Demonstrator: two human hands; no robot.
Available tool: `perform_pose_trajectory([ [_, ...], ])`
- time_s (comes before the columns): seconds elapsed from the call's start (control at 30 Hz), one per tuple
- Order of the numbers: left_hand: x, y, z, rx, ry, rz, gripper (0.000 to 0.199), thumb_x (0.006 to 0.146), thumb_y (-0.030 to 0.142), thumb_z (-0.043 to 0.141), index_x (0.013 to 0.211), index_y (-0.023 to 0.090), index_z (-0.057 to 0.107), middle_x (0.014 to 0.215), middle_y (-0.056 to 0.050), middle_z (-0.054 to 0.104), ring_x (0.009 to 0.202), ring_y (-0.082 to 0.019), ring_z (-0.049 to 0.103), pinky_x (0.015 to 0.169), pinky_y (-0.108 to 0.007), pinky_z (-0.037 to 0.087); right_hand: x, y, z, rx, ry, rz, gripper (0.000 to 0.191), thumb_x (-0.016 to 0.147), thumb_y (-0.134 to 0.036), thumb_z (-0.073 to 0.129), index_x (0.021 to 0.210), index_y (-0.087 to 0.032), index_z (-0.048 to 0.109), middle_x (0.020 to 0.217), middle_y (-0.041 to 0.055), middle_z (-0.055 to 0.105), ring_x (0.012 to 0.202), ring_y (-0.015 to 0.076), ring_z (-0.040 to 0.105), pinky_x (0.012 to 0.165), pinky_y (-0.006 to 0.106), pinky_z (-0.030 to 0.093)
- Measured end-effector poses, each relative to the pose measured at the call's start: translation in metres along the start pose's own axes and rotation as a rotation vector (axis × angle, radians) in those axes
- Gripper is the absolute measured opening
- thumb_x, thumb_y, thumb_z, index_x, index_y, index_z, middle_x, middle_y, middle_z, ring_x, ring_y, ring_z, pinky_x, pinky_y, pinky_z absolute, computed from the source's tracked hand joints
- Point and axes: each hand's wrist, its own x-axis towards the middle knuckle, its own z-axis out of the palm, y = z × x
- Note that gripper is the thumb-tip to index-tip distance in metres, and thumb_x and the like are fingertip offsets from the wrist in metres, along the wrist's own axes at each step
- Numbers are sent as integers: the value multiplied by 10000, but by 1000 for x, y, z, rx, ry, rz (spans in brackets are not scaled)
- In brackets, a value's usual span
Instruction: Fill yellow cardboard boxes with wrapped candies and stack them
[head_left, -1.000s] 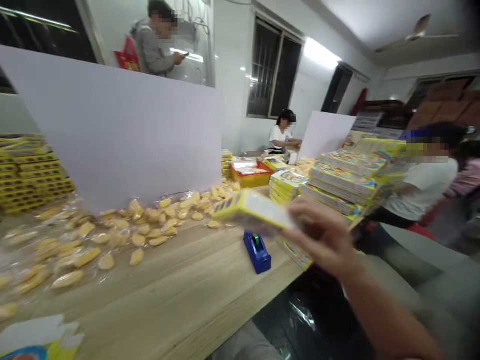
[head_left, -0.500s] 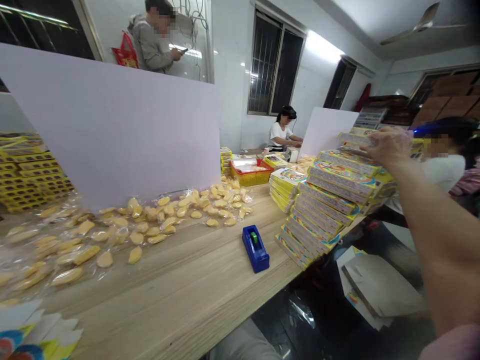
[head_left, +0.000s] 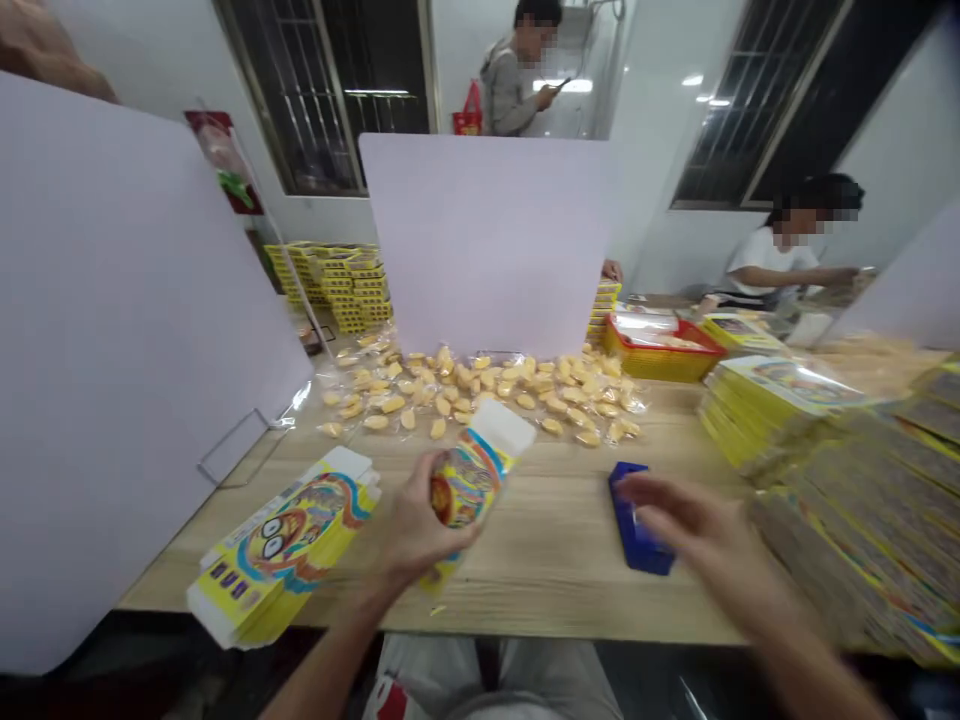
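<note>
My left hand grips a printed yellow carton, tilted over the middle of the table, its white end flap pointing away from me. Left of that hand lies a stack of flat yellow cartons with a cartoon face on top. My right hand, smeared by motion, has its fingers stretched out and seems to hold nothing. It partly covers a blue tape dispenser; whether they touch I cannot tell. Beyond my hands, many yellow pieces in clear wrappers are spread across the table.
Stacked boxes rise on the right, beside another yellow pile. A red and yellow basket stands behind. White panels stand at the back and left. Other people are beyond the table.
The view has swung left. My right hand has left the stacked boxes at the right and is now over the tape dispenser. My left hand has come into view with a carton.
</note>
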Motion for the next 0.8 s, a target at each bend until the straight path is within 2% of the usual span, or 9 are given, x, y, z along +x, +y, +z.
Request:
perform_pose_trajectory([
  [0.1,-13,8,48,-152,39,5,924,527,375,808,1305,213,335,1253,-112,558,1129,-292,559,948,-378,470,-1,46,97,310,-278,122,535,642,-506,775,1063,-190,681,1093,140,685,997,312,643,819,449,537],
  [0.2,-30,3,70,-226,82,-89,915,551,398,804,1313,192,342,1272,-138,549,1154,-308,541,967,-402,455,-1,79,137,371,-232,146,429,698,-485,742,981,-166,696,1024,128,704,968,319,644,857,470,513],
  [0.33,-58,-13,70,-395,-67,-225,325,831,417,562,1078,206,551,1011,-78,669,941,-239,631,843,-349,507,-19,114,137,303,-161,260,341,667,-459,768,856,-183,697,911,121,717,848,338,662,782,488,531],
  [0.4,-73,-19,68,-482,-122,-225,378,857,400,534,1191,223,534,1187,-92,620,1112,-245,572,963,-353,456,-33,128,130,362,-184,273,407,653,-409,791,1004,-240,672,968,91,704,884,322,664,795,469,537],
  [0.47,-87,-22,69,-587,-181,-226,556,843,381,567,1361,254,410,1392,-85,478,1302,-245,424,1079,-357,360,-46,136,123,445,-202,280,630,657,-370,797,1237,-344,550,1044,55,677,907,293,667,798,451,543],
  [0.57,-101,-25,74,-733,-296,-253,676,813,367,619,1420,285,336,1412,-80,449,1296,-249,432,1054,-359,394,-60,139,111,487,-339,342,756,695,-368,772,1363,-405,419,1077,53,661,919,281,667,812,451,536],
  [0.63,-102,-27,78,-790,-355,-297,684,775,353,668,1392,300,378,1324,-82,521,1161,-249,547,942,-351,480,-62,139,105,465,-438,345,640,738,-377,733,1327,-384,485,1080,70,663,968,292,651,846,457,517],
  [0.7,-94,-27,80,-794,-350,-316,519,782,348,657,1277,286,511,1233,-76,562,1048,-233,597,825,-322,519,-57,139,100,375,-449,248,445,785,-388,679,1221,-354,600,1094,83,653,1025,299,620,893,455,486],
  [0.8,-74,-24,84,-683,-240,-217,158,838,316,570,853,204,680,1088,-69,593,994,-211,584,769,-282,489,-47,144,98,205,-358,73,217,828,-403,616,977,-293,728,1139,94,616,1106,302,556,961,431,427],
])
